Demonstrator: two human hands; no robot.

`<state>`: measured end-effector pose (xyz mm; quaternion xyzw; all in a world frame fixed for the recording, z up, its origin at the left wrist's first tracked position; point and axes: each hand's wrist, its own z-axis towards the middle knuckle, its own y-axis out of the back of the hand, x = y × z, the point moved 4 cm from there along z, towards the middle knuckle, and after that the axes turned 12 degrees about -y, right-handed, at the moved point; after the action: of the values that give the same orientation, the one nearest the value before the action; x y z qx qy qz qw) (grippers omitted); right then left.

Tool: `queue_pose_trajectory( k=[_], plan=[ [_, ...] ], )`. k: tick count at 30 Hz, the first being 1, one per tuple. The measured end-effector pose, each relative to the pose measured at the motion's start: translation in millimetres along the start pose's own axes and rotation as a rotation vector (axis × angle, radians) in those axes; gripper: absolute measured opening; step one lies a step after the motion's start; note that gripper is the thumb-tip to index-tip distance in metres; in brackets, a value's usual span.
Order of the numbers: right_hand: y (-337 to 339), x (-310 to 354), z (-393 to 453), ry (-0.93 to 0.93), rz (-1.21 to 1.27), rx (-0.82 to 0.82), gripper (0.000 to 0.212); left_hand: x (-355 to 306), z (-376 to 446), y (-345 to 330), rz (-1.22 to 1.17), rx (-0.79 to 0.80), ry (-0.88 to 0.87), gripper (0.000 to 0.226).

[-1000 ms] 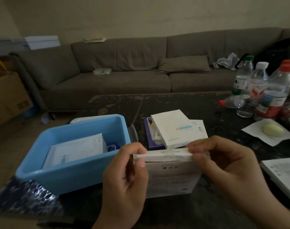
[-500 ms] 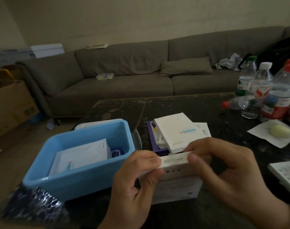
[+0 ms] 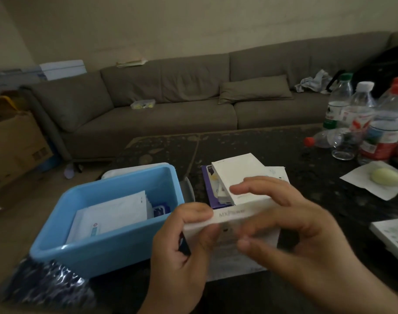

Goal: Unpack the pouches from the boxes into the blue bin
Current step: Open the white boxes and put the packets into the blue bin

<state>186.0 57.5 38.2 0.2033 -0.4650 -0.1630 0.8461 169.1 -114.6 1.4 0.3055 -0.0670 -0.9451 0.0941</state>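
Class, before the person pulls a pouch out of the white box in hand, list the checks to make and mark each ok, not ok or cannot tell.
1. White box held firmly: ok, left hand grips its left end.
2. Top flap open: cannot tell, motion blur hides its edge.
3. Right hand on the flap: cannot tell, its fingers hover curled over the top, blurred.
4. Blue bin within reach: ok, directly left of the box.
5. Room in the bin: ok, white pouches lie low inside.
6. Pouch visible in the box: not ok, none shows.
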Motion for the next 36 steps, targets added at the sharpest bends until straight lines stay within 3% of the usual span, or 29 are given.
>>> queue_pose_trajectory(
  k=[2, 6, 11, 14, 16, 18, 20, 22, 24, 29, 32, 36],
  plan=[
    [-7.9, -11.7, -10.8, 0.121, -0.133, -0.089, 0.006, 2.5, -2.5, -3.5, -0.096, -0.045, 0.125, 0.029],
    [-13.0, -30.6, -19.8, 0.226, -0.276, -0.253, 0.009, -1.9, -6.4, -14.2, -0.154, -0.099, 0.181, 0.020],
    [-20.9, -33.4, -24.7, 0.253, -0.559, -0.142, 0.016, 4.5, -6.1, -19.1, 0.008, -0.129, 0.289, 0.048],
    [-10.6, -33.9, -29.2, 0.218, -0.356, -0.071, 0.011, 5.5, -6.6, -23.1, 0.105, -0.126, 0.224, 0.054],
    [1.1, -39.2, -32.5, 0.145, -0.079, -0.105, 0.026, 5.2, -6.4, -23.3, 0.143, -0.122, 0.235, 0.058],
    [7.6, -55.1, -34.7, -0.123, 0.170, -0.114, 0.059, 6.7, -6.1, -24.8, 0.190, -0.088, 0.261, 0.068],
    [0.3, -74.5, -38.3, -0.456, 0.206, 0.051, 0.078, 4.5, -5.6, -26.2, 0.273, -0.048, 0.217, 0.076],
    [-6.1, -87.4, -44.6, -0.595, 0.135, 0.224, 0.063, 0.8, -7.6, -27.6, 0.310, -0.046, 0.162, 0.075],
    [-2.6, -92.5, -46.9, -0.595, 0.088, 0.222, 0.044, -2.1, -10.2, -29.2, 0.273, -0.075, 0.146, 0.073],
    [27.1, -102.7, -44.9, -0.633, 0.448, -0.106, 0.032, -8.3, -6.0, -31.1, -0.053, -0.156, 0.086, 0.086],
    [44.4, -118.9, -39.2, -0.738, 0.618, -0.293, 0.016, -5.4, -6.6, -28.5, 0.045, -0.155, 0.025, 0.072],
    [40.7, -128.5, -18.4, -0.858, 0.753, -0.336, 0.015, 1.4, -7.3, -28.5, 0.089, -0.111, 0.078, 0.056]
  ],
)
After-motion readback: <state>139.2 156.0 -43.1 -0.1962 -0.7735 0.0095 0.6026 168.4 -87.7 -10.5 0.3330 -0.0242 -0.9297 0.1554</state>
